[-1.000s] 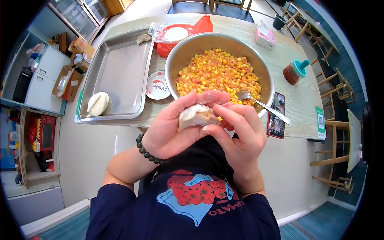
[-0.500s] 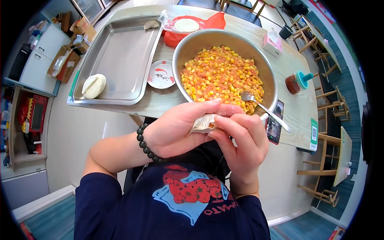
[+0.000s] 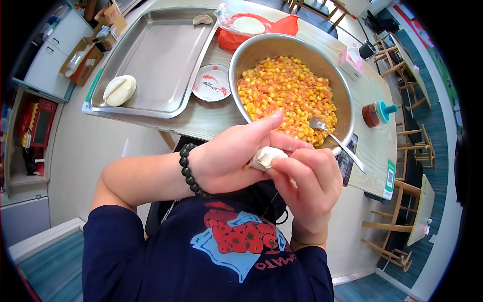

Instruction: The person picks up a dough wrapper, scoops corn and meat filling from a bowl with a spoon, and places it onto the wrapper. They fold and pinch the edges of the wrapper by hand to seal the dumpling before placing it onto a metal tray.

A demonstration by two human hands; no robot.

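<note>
A partly folded dumpling (image 3: 267,157) lies across the palm and fingers of my left hand (image 3: 226,151), whose thumb is lifted off it. My right hand (image 3: 313,181) pinches the dumpling's edge between thumb and fingers. Just beyond both hands stands a large steel bowl (image 3: 346,95) of corn and pinkish minced filling (image 3: 287,90). A spoon (image 3: 347,149) rests in it, handle over the rim. To the left, a metal tray (image 3: 156,60) bears a stack of dough wrappers (image 3: 121,90) at its near corner and one finished dumpling (image 3: 202,19) at its far corner.
Between tray and bowl lies a small patterned dish (image 3: 211,83). Behind are a red plastic bag (image 3: 282,25) with white wrappers (image 3: 249,25). On the right stand a tissue box (image 3: 351,63) and a teal-lidded jar (image 3: 378,114); a phone (image 3: 347,161) lies partly under the bowl.
The left thumb has lifted away from the dumpling, which has turned in the hands. The fingers of my right hand have shifted along its edge. The view has tilted slightly.
</note>
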